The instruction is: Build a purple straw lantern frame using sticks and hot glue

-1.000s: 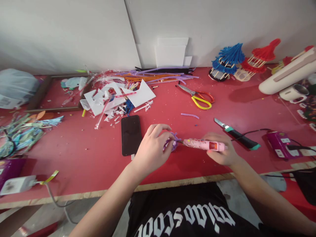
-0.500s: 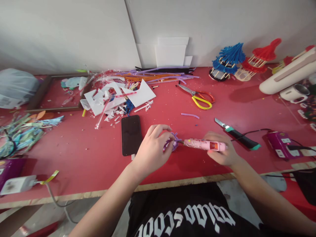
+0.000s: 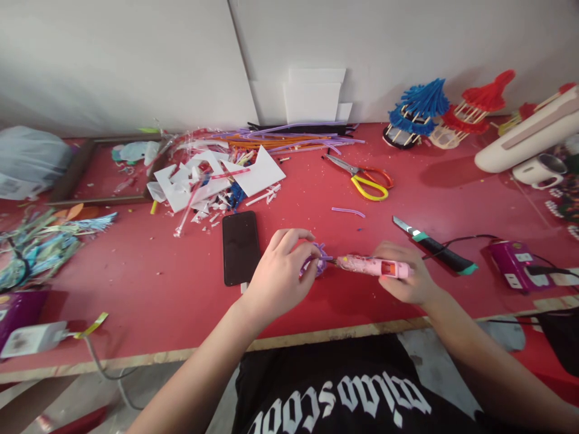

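Note:
My left hand (image 3: 287, 262) is closed, its thumb and fingers pinching a piece of purple pipe cleaner (image 3: 322, 259) above the red table. Part of the purple bundle is hidden behind the fingers. In my right hand (image 3: 409, 274) is a pink hot glue gun (image 3: 373, 265), lying sideways with its nozzle pointing left. The nozzle tip is at the purple piece; whether it touches, I cannot tell. Left of my left hand lies a black phone (image 3: 240, 247). A utility knife (image 3: 436, 246) with its blade out rests right of my right hand.
Scissors (image 3: 362, 176) lie beyond the hands. White scraps (image 3: 203, 181) and purple and orange pipe cleaners (image 3: 289, 140) are heaped at the back. Blue (image 3: 414, 114) and red (image 3: 479, 105) models stand at back right, near a mug (image 3: 540, 170) and a purple power strip (image 3: 513, 265).
The glue gun has tilted very slightly in my right hand, its rear end shifting a little left. My left hand has stayed almost still.

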